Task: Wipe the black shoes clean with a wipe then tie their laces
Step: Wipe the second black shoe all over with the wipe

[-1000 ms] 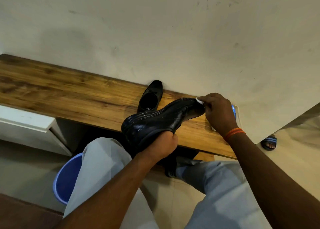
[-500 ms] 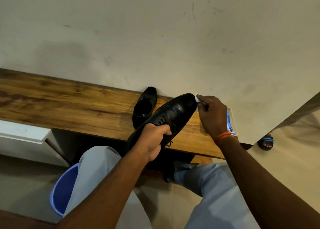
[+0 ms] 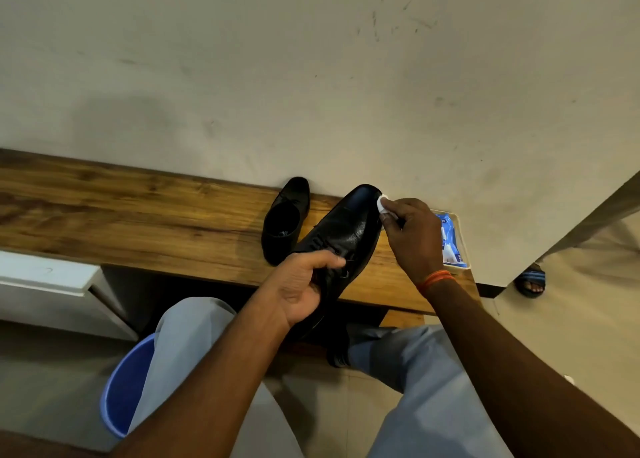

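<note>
While gripped at its laced middle by the left hand (image 3: 300,284), black shoe (image 3: 341,235), frame centre; right hand (image 3: 412,239) pinches white wipe (image 3: 383,204) against toe. Second shoe (image 3: 285,220) on wooden bench (image 3: 138,215); apparently wipes packet (image 3: 450,239), right.

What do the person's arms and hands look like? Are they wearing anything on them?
Both arms are bare, with no sleeves and no gloves. The right hand has an orange band wound round its wrist. The left hand wears nothing: no ring, watch or band shows. The fingers are bare too.
</note>
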